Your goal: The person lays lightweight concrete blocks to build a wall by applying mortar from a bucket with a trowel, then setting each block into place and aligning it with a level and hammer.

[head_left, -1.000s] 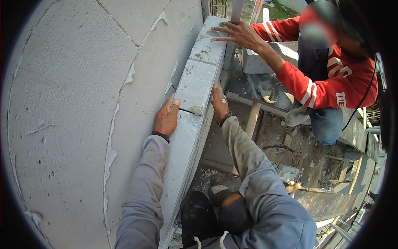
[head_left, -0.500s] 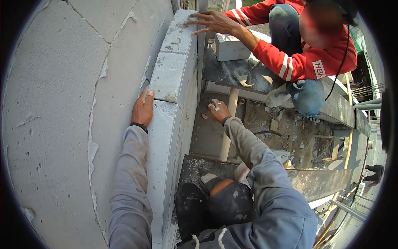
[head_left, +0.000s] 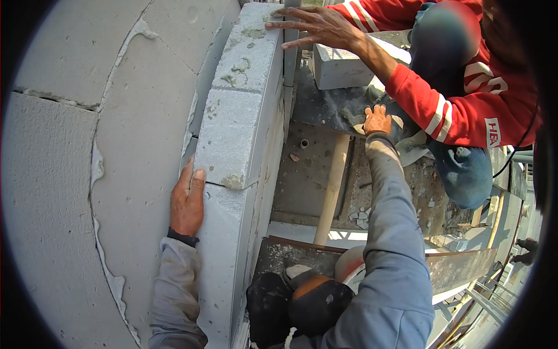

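Note:
My left hand [head_left: 187,202] rests with its fingers apart on the inner edge of the pale block row [head_left: 224,212], beside the joint between two blocks. Stretched forward to the right, my right hand [head_left: 378,120] has its fingers bent down over a tool [head_left: 353,120] lying on the dark board; its grip is too small to make out. A co-worker's hand [head_left: 317,28] lies spread over the far end of the block row. Grey mortar spots mark the block tops.
A large block wall [head_left: 52,168] with mortar seams rises on the left. The co-worker in a red sleeve [head_left: 453,119] crouches on the dark board [head_left: 314,104] near a loose white block [head_left: 343,70]. A wooden pole [head_left: 332,192] crosses the gap below.
My right hand has reached forward and right, from above the gap to the tool on the board. The view has shifted; my left hand stays on the block edge.

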Tool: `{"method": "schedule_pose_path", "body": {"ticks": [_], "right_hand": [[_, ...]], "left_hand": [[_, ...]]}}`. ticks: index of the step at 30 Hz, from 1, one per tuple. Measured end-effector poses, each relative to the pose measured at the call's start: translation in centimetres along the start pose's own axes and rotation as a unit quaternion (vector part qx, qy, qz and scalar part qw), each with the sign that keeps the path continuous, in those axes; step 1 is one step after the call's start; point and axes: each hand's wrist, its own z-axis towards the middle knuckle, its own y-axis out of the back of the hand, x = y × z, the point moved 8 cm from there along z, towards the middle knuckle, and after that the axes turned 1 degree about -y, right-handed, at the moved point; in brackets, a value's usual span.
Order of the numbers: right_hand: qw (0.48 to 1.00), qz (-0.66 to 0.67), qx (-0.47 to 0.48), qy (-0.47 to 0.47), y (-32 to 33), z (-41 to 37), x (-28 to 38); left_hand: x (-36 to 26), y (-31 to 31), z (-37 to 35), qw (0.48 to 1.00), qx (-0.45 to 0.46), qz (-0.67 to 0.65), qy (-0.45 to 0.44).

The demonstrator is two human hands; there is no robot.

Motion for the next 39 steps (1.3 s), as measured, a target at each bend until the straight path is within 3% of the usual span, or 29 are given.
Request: {"method": "schedule_pose_path", "body": {"ticks": [3,5,9,15,16,19,20,21,23,26,28,29,31,33,34,36,37,39], "right_hand": [[0.998,-0.049,0.033,0.039,-0.6,2.0,0.0],[0.988,-0.061,0.136,0.034,-1.4,2.9,-0.3],[0.991,-0.097,0.092,0.020,-5.8,4.3,-2.0],[0.975,-0.079,0.167,0.120,-3.8,3.7,0.4],[0.980,-0.066,0.052,0.179,-3.2,2.9,0.8],[0.966,-0.020,0.039,0.256,0.3,-0.4,2.6],[0.951,0.013,-0.042,0.306,0.9,-2.2,3.3],[0.966,0.085,0.011,0.246,-0.1,-3.1,3.5],[0.976,0.066,0.042,0.201,-0.6,-6.5,4.8],[0.969,0.143,0.197,0.048,0.2,-11.5,5.7],[0.935,0.213,0.282,-0.013,1.6,-14.2,5.4],[0.938,0.211,0.274,-0.011,2.9,-14.9,4.8],[0.857,0.400,0.325,-0.017,4.8,-17.0,4.9],[0.846,0.482,0.226,0.008,15.6,-17.3,5.3],[0.847,0.481,0.225,0.011,20.4,-17.7,6.0],[0.710,0.684,0.169,0.010,28.7,-17.6,7.3],[0.708,0.687,0.161,0.015,28.9,-18.0,7.7],[0.651,0.733,0.198,0.011,27.7,-18.5,9.3]], "left_hand": [[-0.5,-0.3,-0.1,1.000,0.008,-0.002,0.004],[-0.7,-0.2,0.0,1.000,0.005,-0.006,-0.003],[-0.4,-0.1,0.2,1.000,0.011,-0.005,0.005],[0.2,0.1,0.4,1.000,0.020,-0.004,0.009],[0.0,-0.1,0.3,0.999,0.027,-0.020,0.009],[0.1,-0.2,0.2,0.999,0.035,-0.024,0.026],[0.1,-0.1,0.2,0.999,0.036,-0.026,0.025],[0.0,0.1,0.3,0.999,0.027,-0.018,0.012],[0.0,0.0,0.4,1.000,0.018,-0.016,0.000],[0.6,0.1,0.3,0.999,0.018,-0.030,-0.010],[1.1,0.2,0.2,1.000,0.005,-0.013,-0.020],[1.0,0.3,0.2,1.000,0.000,-0.018,-0.024],[0.8,0.6,0.1,0.999,-0.009,0.022,-0.044],[0.8,0.8,0.1,0.999,-0.017,0.018,-0.046],[0.9,0.7,0.0,0.999,-0.018,0.019,-0.048],[1.3,0.5,-0.2,0.998,-0.022,0.011,-0.050],[1.1,0.7,0.0,0.998,-0.023,0.009,-0.061],[1.0,1.0,-0.1,0.998,-0.031,-0.003,-0.060]]}}
